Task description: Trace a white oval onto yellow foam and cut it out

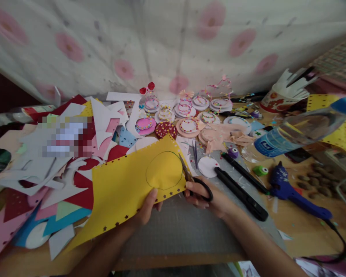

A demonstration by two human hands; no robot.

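My left hand [147, 209] grips the lower edge of a yellow paper sheet [123, 188] with star-punched borders and a pencilled circle [164, 170] drawn near its right end. Black-handled scissors [194, 181] are in my right hand [206, 196], fingers through the loops. Their blades lie along the right side of the drawn circle, at the sheet's edge. Both hands hover above a grey cutting mat [178, 227].
Paper scraps in red, white, pink and blue pile up at left [60, 169]. Decorated round paper pieces [187, 125] sit at the back. A black craft knife [242, 194], blue glue gun [294, 192], plastic water bottle [300, 132] and small punches [261, 170] lie to the right.
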